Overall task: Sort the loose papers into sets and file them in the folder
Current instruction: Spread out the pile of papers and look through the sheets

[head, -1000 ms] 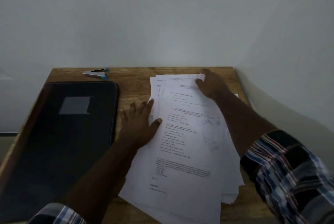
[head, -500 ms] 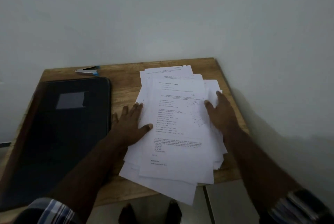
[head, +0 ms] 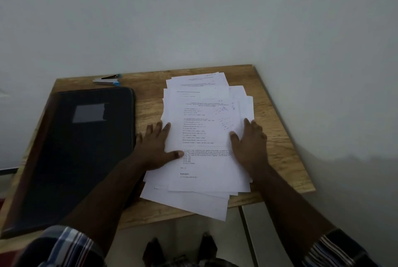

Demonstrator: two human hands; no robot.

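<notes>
The print on the papers (head: pixel 204 137) is too small and blurred to read, and the lower sheets of this loose, fanned pile show only as staggered edges — one corner hangs over the table's (head: pixel 280 137) front edge. The left hand (head: pixel 156 148) lies flat on the pile's left side and the right hand (head: pixel 251 143) on its right, fingers straight and spread, gripping nothing. The dark folder (head: pixel 75 154) lies closed along the table's left edge, its near corner cut off by a plaid sleeve (head: pixel 64 247), with a stapler (head: pixel 107 80) at the back edge behind it.
</notes>
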